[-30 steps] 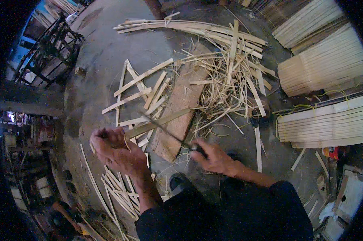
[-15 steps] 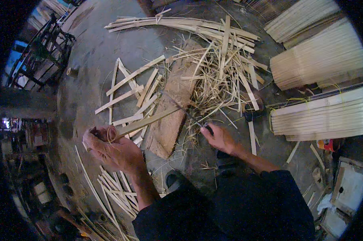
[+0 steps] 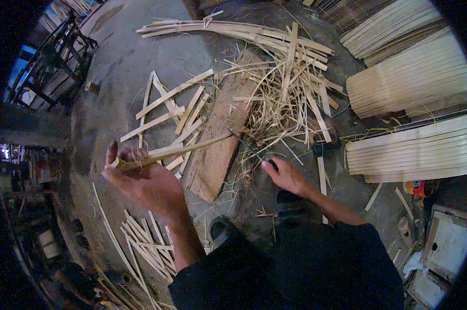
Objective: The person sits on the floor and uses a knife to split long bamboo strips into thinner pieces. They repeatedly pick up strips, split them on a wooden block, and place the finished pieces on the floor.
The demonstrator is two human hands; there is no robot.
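My left hand (image 3: 149, 187) supports a bamboo strip (image 3: 192, 146), its palm turned up and one finger raised beside the strip's near end. The strip runs up to the right, and its far end lies over the wooden board (image 3: 213, 160). A thin curl of fibre shows by my left fingers. In my right hand (image 3: 286, 176), closed round its dark handle, is a knife (image 3: 251, 150). The knife's narrow blade points up and left across the board, crossing the strip's far end.
Loose bamboo strips (image 3: 153, 124) lie left of the board, with another pile (image 3: 148, 243) nearer me. Tangled shavings (image 3: 280, 103) heap along its right side. A long strip bundle (image 3: 233, 28) lies beyond. Stacks of slatted bamboo (image 3: 412, 152) stand at right. My shoe (image 3: 220, 230) is close to the board.
My left hand has turned and its fingers have loosened, one now raised. The strip has rolled over so its narrow edge shows. The right hand with the knife has shifted slightly right and down.
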